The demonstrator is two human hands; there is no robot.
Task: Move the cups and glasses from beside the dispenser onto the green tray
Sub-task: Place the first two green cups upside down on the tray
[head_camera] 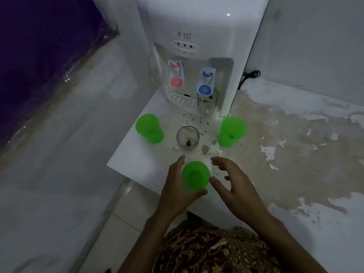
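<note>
Far L of both hands, a dark purple sheet fills the upper corner, w/ pale floor below it.

Up and L of the L hand, a green cup sits upright on the white tabletop, near its L edge, well apart from the hand.

L hand wraps the nearest green cup: thumb under/near side, fingers up along the cup's L side, touching it. Gripping that cup; can't tell if it's lifted or still on the tabletop. Cup mouth faces the camera.

Straight ahead of the L hand's fingertips, a clear glass stands upright, brown residue at the bottom. Near the fingertips but not touching. Crumbs/flecks scattered on the tabletop around it.

Further ahead, the white dispenser stands at the back of the tabletop; red tap on its L, blue tap on its R. A second clear glass stands on the drip tray under the blue tap.

R hand is open, fingers spread and curled, just R of the held cup; thumb close to the cup wall, contact unclear. Holds nothing.

Ahead and slightly R of the R hand, a third green cup sits at the tabletop's R edge, just beside the dispenser's front corner.

Further R, a stained, peeling surface; black cable by the dispenser's R side.

Below both hands, patterned brown cloth.
</note>
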